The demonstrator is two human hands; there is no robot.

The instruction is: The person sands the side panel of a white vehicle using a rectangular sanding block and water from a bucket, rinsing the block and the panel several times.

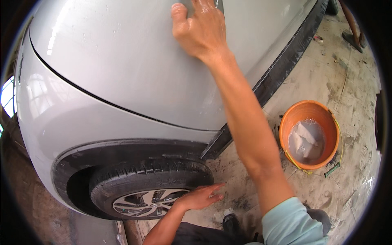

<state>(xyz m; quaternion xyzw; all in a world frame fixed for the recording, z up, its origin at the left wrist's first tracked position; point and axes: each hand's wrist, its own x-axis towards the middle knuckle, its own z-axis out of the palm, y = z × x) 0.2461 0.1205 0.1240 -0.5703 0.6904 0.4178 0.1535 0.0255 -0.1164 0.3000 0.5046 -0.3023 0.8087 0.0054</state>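
My right hand presses against the wet silver-grey car door at the top of the view. Under its fingers a dark grey flat piece shows at both sides; the fingertips are cut off by the upper edge, so its kind stays unclear. The thumb sticks out to the left. Lower down, my left hand holds nothing, its fingers stretched out to the right beside the front wheel. Water drops and wet streaks lie on the door.
An orange bucket with cloudy water and pale, soaked pieces stands on the stained floor at the right. A black sill trim runs along the car's lower edge. Another person's foot is at the far right.
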